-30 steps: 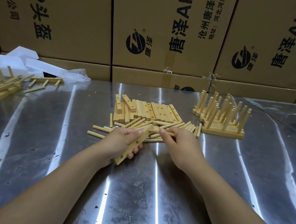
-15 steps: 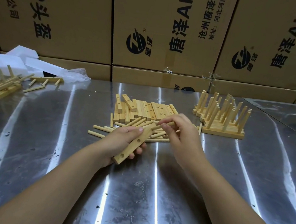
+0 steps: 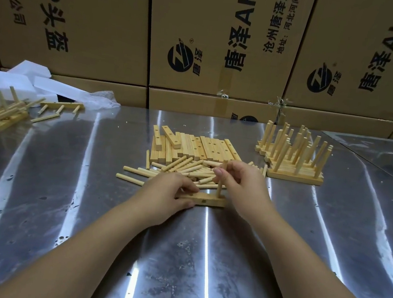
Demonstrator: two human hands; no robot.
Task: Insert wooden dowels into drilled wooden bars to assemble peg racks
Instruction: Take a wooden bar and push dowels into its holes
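— What is seen at the far left of the metal table [image 3: 65, 183]?

— A heap of pegged bars [image 3: 0, 115] is laid beside white foam blocks [image 3: 21, 77], well apart from the hands.

— How is the left hand [image 3: 164, 194] held?

— It is stretched forward from the lower left, palm down. Its fingers are curled over the left end of a wooden bar [image 3: 205, 201], with the thumb on the near side, so the bar is gripped and kept flat on the table, lying crosswise.

— And where is the dowel [image 3: 219, 190] placed?

— It is stood upright near the bar's right end, its foot at the bar's top face. How deep it is seated cannot be told.

— By what is it held?

— It is pinched near its top by the right hand [image 3: 242, 187], between thumb and forefinger [image 3: 218, 171]. The other fingers are loosely curled behind. The wrist is raised above the bar, and the forearm is brought in from the lower right.

— What is found just behind the hands?

— Loose dowels [image 3: 178, 169] are scattered there, and a stack of drilled bars [image 3: 191, 146] is set behind them.

— And to the right?

— Finished racks [image 3: 293, 164] are piled with pegs upward, near the right hand but not touched. Cardboard boxes [image 3: 214, 41] are stacked along the back.
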